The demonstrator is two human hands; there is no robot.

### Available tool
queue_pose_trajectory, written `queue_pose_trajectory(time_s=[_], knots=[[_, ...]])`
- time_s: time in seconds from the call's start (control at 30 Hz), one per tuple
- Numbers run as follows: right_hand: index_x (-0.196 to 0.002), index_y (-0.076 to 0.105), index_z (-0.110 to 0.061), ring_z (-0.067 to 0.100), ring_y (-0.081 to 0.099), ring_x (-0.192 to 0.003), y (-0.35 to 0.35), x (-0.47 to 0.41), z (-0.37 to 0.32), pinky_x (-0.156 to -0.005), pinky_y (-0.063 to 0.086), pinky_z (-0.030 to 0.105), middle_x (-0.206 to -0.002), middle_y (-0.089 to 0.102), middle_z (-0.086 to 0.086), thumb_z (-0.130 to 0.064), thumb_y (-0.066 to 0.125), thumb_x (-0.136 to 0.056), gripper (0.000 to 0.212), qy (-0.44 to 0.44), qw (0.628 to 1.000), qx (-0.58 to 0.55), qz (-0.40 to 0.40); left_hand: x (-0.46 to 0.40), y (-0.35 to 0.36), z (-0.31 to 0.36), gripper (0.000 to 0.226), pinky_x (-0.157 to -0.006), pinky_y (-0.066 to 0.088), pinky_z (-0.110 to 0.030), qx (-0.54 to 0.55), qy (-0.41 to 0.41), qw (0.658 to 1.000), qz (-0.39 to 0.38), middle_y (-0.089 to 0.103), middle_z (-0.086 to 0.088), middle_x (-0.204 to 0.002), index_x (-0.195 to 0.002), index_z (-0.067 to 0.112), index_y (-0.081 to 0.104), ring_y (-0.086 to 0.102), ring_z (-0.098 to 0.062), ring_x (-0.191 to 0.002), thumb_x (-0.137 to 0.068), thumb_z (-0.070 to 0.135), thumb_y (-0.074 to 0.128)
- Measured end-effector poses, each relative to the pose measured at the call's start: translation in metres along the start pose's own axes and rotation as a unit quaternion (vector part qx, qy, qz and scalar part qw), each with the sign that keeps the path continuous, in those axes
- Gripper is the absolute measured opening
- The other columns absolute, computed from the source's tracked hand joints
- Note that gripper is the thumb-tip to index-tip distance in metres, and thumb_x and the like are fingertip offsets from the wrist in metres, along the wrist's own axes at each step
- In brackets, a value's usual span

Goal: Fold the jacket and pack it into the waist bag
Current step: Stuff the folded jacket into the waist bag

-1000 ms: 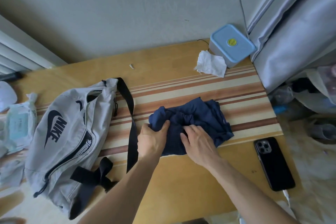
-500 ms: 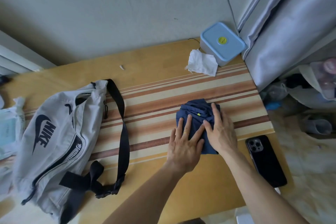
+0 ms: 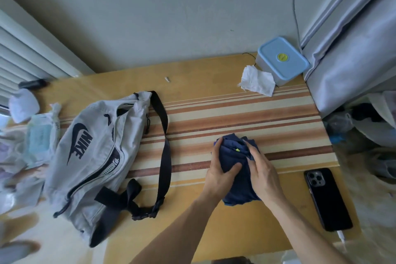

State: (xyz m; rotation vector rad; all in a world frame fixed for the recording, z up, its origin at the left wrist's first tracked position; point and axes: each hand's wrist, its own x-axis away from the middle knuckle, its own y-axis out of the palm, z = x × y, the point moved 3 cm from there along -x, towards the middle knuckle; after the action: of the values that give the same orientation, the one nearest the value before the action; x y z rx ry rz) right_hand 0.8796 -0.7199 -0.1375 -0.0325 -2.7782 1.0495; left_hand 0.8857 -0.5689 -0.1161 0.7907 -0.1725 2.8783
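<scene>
A dark blue jacket (image 3: 235,169) sits as a tight, upright-looking bundle on the desk (image 3: 192,70), over the striped mat (image 3: 235,118) and toward the desk's right half, its lower end hanging past the mat's near edge onto bare wood. A moment ago it lay pressed flat under two open palms; now it has been gathered narrower and taller, with a small yellow-green spot showing at its top. The left hand (image 3: 218,169) is wrapped around the bundle's left side, thumb across the front, and the right hand (image 3: 260,174) is cupped against its right side, so both hands are closed on the cloth, squeezing it between them. That suggests the folding is nearly finished and the bundle is being compacted and probably lifted for packing. The grey waist bag (image 3: 92,152) lies well apart, toward the desk's left edge, its black strap (image 3: 165,141) looping across the mat between bag and jacket; the top seems partly open, but I cannot tell how far. A black phone (image 3: 326,199) lies near the desk's right front corner, and a blue-lidded box (image 3: 282,59) with a crumpled tissue (image 3: 256,80) beside it sits at the far right corner.
</scene>
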Motion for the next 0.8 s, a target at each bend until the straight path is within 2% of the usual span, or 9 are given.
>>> queue_pose_trajectory(time_s=[0.07, 0.13, 0.27, 0.4, 0.47, 0.53, 0.6, 0.7, 0.8], knots=[[-0.146, 0.039, -0.044, 0.003, 0.052, -0.129, 0.000, 0.010, -0.031, -0.100, 0.047, 0.020, -0.145, 0.053, -0.013, -0.019, 0.049, -0.103, 0.051, -0.018, 0.998, -0.066, 0.005, 0.013, -0.031, 0.009, 0.074, -0.096, 0.054, -0.024, 0.033, 0.025, 0.999, 0.002, 0.057, 0.014, -0.137, -0.142, 0.053, 0.038, 0.060, -0.003, -0.119, -0.089, 0.014, 0.071], [-0.148, 0.036, -0.048, -0.004, 0.039, -0.140, 0.006, 0.017, -0.061, -0.110, 0.038, 0.020, -0.153, 0.043, -0.022, -0.029, 0.054, -0.100, 0.055, -0.010, 0.989, -0.149, -0.023, 0.030, -0.069, 0.020, 0.071, -0.102, 0.054, -0.038, 0.077, 0.042, 0.996, 0.000, 0.060, 0.008, -0.138, -0.141, 0.046, 0.045, 0.061, -0.011, -0.123, -0.088, 0.007, 0.073], [-0.144, 0.034, -0.059, -0.007, 0.047, -0.129, 0.042, 0.023, -0.134, -0.103, 0.042, 0.027, -0.145, 0.046, -0.031, -0.034, 0.066, -0.093, 0.064, 0.077, 0.930, -0.332, -0.139, 0.056, -0.151, 0.038, 0.074, -0.105, 0.050, -0.049, 0.115, 0.061, 0.991, -0.009, 0.058, -0.001, -0.142, -0.146, 0.039, 0.044, 0.059, -0.024, -0.129, -0.088, 0.004, 0.074], [-0.125, 0.057, -0.051, 0.000, 0.063, -0.113, 0.100, 0.016, -0.195, -0.087, 0.054, 0.021, -0.119, 0.068, -0.026, -0.023, 0.072, -0.091, 0.047, 0.094, 0.924, -0.349, -0.128, 0.068, -0.233, 0.035, 0.069, -0.104, 0.052, -0.044, 0.064, 0.054, 0.994, 0.065, 0.062, 0.004, -0.137, -0.143, 0.042, 0.042, 0.062, -0.015, -0.124, -0.087, 0.024, 0.079], [-0.121, 0.059, -0.051, 0.000, 0.063, -0.112, 0.128, 0.011, -0.218, -0.094, 0.054, 0.028, -0.117, 0.069, -0.024, -0.022, 0.072, -0.090, 0.044, 0.087, 0.938, -0.319, -0.105, 0.071, -0.275, 0.024, 0.050, -0.099, 0.054, -0.047, 0.056, 0.017, 0.991, 0.117, 0.071, 0.006, -0.120, -0.136, 0.044, 0.047, 0.069, -0.013, -0.111, -0.091, 0.045, 0.069], [-0.129, 0.058, -0.039, 0.002, 0.062, -0.115, 0.151, 0.006, -0.237, -0.103, 0.051, 0.036, -0.123, 0.067, -0.018, -0.022, 0.072, -0.091, 0.044, 0.074, 0.957, -0.272, -0.065, 0.072, -0.320, 0.010, 0.034, -0.091, 0.055, -0.046, -0.115, 0.032, 0.969, 0.217, 0.071, 0.008, -0.110, -0.124, 0.039, 0.051, 0.068, -0.014, -0.102, -0.095, 0.054, 0.057], [-0.134, 0.055, -0.029, 0.009, 0.060, -0.118, 0.172, 0.001, -0.255, -0.105, 0.048, 0.037, -0.126, 0.065, -0.009, -0.024, 0.070, -0.092, 0.045, 0.051, 0.973, -0.223, -0.021, 0.068, -0.359, -0.008, 0.027, -0.083, 0.053, -0.043, -0.344, 0.049, 0.899, 0.266, 0.065, 0.001, -0.113, -0.115, 0.030, 0.051, 0.063, -0.024, -0.103, -0.093, 0.042, 0.061], [-0.137, 0.052, -0.026, 0.015, 0.057, -0.118, 0.203, -0.003, -0.273, -0.102, 0.045, 0.031, -0.128, 0.061, -0.002, -0.026, 0.068, -0.093, 0.046, 0.037, 0.984, -0.172, 0.024, 0.061, -0.385, -0.028, 0.022, -0.074, 0.051, -0.040, -0.535, 0.003, 0.829, 0.162, 0.054, -0.007, -0.122, -0.107, 0.022, 0.052, 0.055, -0.029, -0.109, -0.090, 0.027, 0.065], [-0.136, 0.053, -0.022, 0.013, 0.051, -0.104, 0.220, -0.002, -0.280, -0.089, 0.034, 0.016, -0.123, 0.060, 0.007, -0.023, 0.067, -0.093, 0.046, 0.059, 0.990, -0.103, 0.072, 0.063, -0.396, -0.030, 0.021, -0.061, 0.047, -0.039, -0.570, 0.013, 0.815, 0.103, 0.054, -0.009, -0.121, -0.103, 0.013, 0.058, 0.062, -0.033, -0.099, -0.087, 0.000, 0.053]])
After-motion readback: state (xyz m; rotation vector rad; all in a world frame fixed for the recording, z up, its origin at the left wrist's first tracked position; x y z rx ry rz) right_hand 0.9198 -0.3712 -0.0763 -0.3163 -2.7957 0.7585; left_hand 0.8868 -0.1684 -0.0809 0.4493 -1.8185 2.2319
